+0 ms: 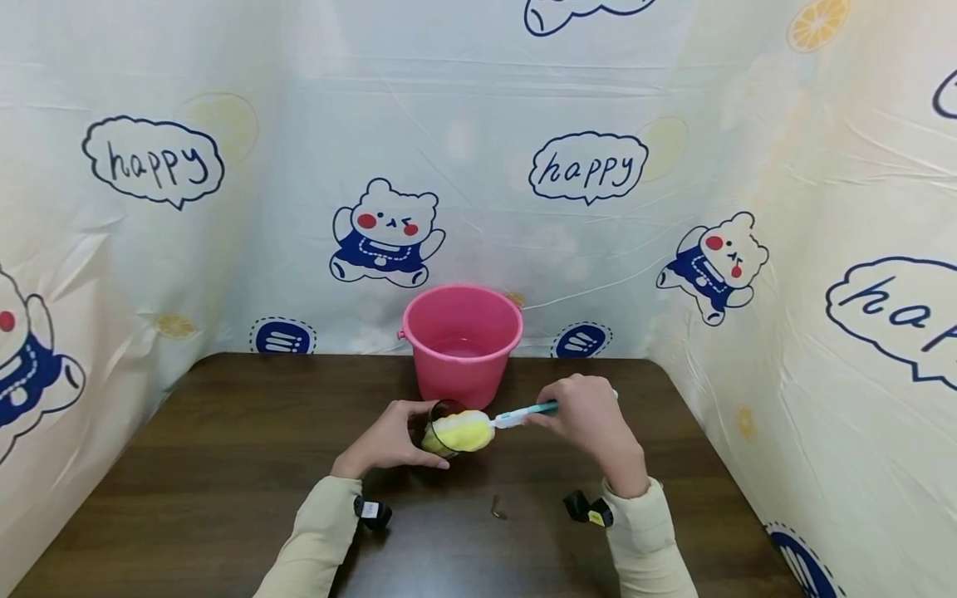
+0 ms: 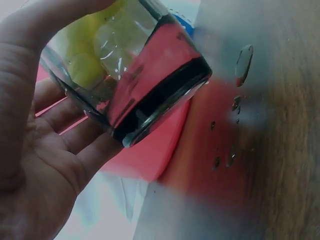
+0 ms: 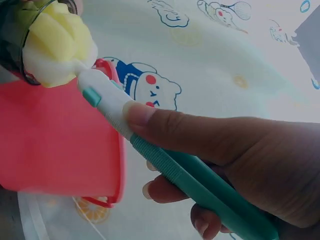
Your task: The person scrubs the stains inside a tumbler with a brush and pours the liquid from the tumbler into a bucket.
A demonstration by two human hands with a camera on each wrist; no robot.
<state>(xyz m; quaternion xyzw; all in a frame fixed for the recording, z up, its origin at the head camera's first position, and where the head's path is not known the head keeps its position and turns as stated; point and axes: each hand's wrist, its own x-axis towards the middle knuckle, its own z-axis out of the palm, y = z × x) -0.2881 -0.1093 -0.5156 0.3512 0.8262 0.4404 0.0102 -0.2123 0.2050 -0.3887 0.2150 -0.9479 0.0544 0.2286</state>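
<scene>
My left hand [image 1: 392,436] grips a clear, dark-tinted glass [image 2: 165,85], tilted with its mouth toward the right. In my right hand [image 1: 586,415] is a sponge brush, held by its white and green handle [image 3: 165,160]. The brush's yellow and white sponge head [image 1: 465,432] is partly inside the glass, with part of it outside the rim. Through the glass wall, yellow sponge lobes [image 2: 85,70] show in the left wrist view. Both hands are above the table, in front of a pink bucket [image 1: 463,345].
The bucket stands at the back of the dark wooden table [image 1: 224,498], close to the printed curtain [image 1: 478,100]. A small wet patch [image 1: 498,507] lies on the tabletop between the forearms; water drops [image 2: 243,65] show there in the left wrist view.
</scene>
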